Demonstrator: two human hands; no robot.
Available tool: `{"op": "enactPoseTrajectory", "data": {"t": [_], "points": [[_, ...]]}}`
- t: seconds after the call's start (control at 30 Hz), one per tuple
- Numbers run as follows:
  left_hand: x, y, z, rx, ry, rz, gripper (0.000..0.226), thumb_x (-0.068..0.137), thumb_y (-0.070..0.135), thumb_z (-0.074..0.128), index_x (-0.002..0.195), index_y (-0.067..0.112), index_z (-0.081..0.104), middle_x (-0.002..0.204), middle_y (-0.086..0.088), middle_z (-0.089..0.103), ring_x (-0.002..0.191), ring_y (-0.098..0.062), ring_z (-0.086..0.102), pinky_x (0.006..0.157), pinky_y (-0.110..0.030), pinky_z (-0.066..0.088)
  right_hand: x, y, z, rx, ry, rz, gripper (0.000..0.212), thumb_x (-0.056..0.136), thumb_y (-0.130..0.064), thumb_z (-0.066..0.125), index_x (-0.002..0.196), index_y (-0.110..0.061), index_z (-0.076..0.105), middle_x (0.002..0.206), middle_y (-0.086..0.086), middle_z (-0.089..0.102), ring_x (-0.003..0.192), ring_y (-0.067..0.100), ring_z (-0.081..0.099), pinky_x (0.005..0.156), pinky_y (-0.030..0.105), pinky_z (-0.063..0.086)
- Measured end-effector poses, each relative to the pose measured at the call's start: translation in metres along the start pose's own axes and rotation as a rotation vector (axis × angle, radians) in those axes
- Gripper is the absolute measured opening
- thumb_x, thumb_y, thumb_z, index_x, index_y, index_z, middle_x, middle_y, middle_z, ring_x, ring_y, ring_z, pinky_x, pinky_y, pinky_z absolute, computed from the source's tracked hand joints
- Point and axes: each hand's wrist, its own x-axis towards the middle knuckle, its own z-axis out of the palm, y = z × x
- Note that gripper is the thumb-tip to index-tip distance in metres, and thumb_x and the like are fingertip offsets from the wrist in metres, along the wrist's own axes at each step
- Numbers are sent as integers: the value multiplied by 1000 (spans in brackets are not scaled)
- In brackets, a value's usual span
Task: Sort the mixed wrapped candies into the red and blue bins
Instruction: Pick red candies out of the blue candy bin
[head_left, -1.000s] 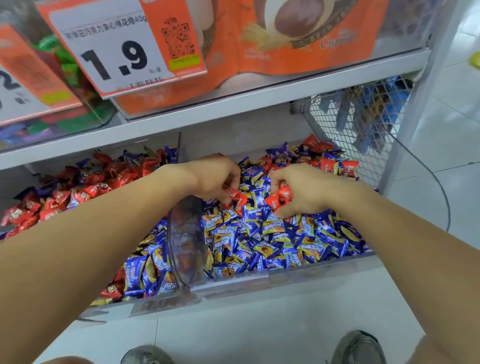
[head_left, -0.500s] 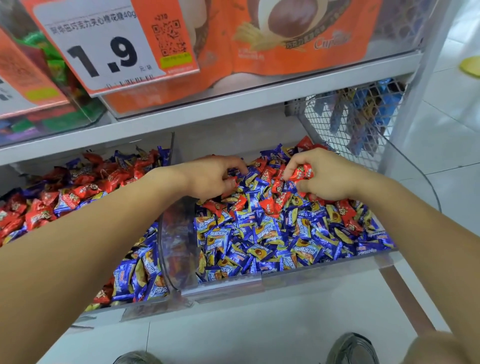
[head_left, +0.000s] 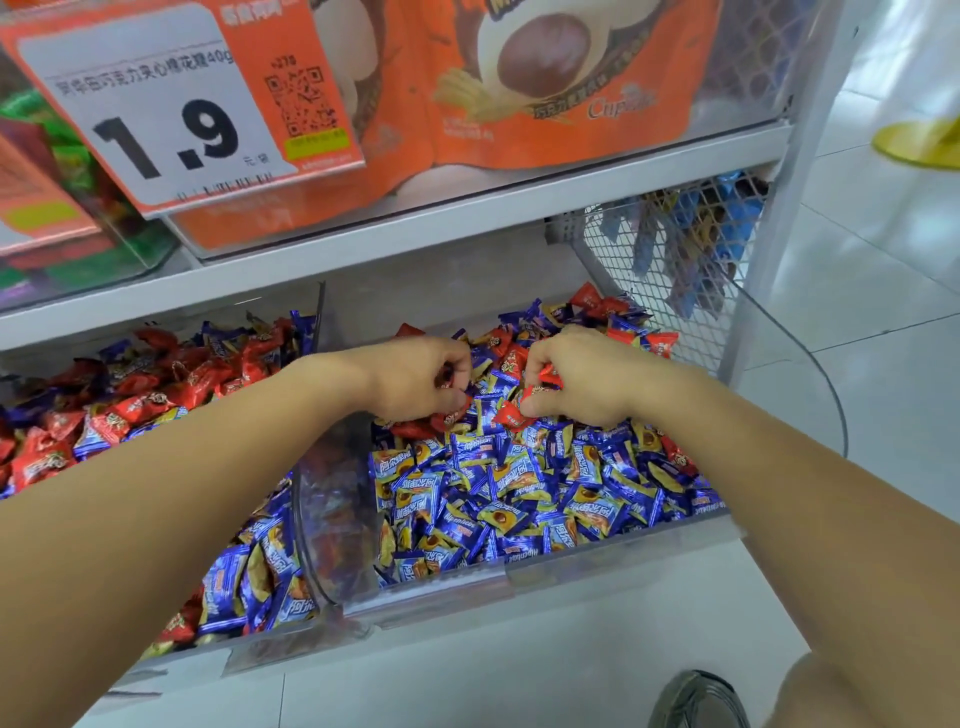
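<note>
Head view: my left hand (head_left: 421, 382) and right hand (head_left: 576, 382) each pinch red candies (head_left: 511, 415) over the blue bin (head_left: 613, 543). The red bin (head_left: 171, 660) lies left, nearer my left hand.

We have one head-worn view, looking forward and steeply down, close over the front edge of the lower shelf (head_left: 363, 260), its right corner included.

Both hands work the clear right bin (head_left: 618, 553) of mostly blue candies (head_left: 498, 488), the left hand (head_left: 415, 379) and right hand (head_left: 582, 379) each gripping red candies (head_left: 511, 415), with the redder left bin (head_left: 171, 649) at nine o'clock.
</note>
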Motion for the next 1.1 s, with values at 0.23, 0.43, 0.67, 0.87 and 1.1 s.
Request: {"op": "enactPoseTrajectory", "data": {"t": [0.23, 0.43, 0.67, 0.87, 1.1], "points": [[-8, -4, -17, -98, 1, -38, 14, 89, 28, 72, 88, 19, 61, 75, 3, 69, 63, -13, 61, 64, -31, 53, -5, -15, -6, 86, 34, -64, 31, 87, -37, 75, 108, -25, 55, 96, -7, 52, 86, 17, 54, 62, 28, 39], [-17, 6, -23, 173, -219, -88, 25, 93, 22, 59, 116, 29, 69, 100, 14, 64, 83, -5, 56, 81, -23, 45, -2, -24, 9, -3, -67, -91, 50, 90, -23, 74, 136, -30, 55, 83, -10, 43, 72, 6, 49, 70, 28, 41], [-17, 3, -11, 389, -229, -108, 32, 86, 27, 71, 118, 22, 71, 100, 9, 63, 87, -13, 56, 76, -26, 46, 3, -32, 18, -146, 12, -125, 42, 82, -21, 82, 114, -16, 56, 87, -3, 54, 94, 24, 56, 62, 32, 45], [-13, -2, -5, 325, -161, -106, 21, 80, 35, 79, 92, 18, 74, 87, 3, 72, 81, -16, 64, 70, -29, 52, 5, -27, 22, -171, -14, -83, 41, 81, -41, 80, 105, -10, 66, 86, 4, 62, 89, 26, 61, 68, 36, 49], [-47, 22, -23, -351, 93, -4, 16, 93, 31, 63, 98, 16, 65, 72, 7, 69, 60, -5, 58, 60, -17, 46, 6, -9, 20, -18, -15, -91, 7, 90, -20, 66, 88, -16, 73, 93, 5, 74, 90, 26, 69, 81, 43, 58]]}}
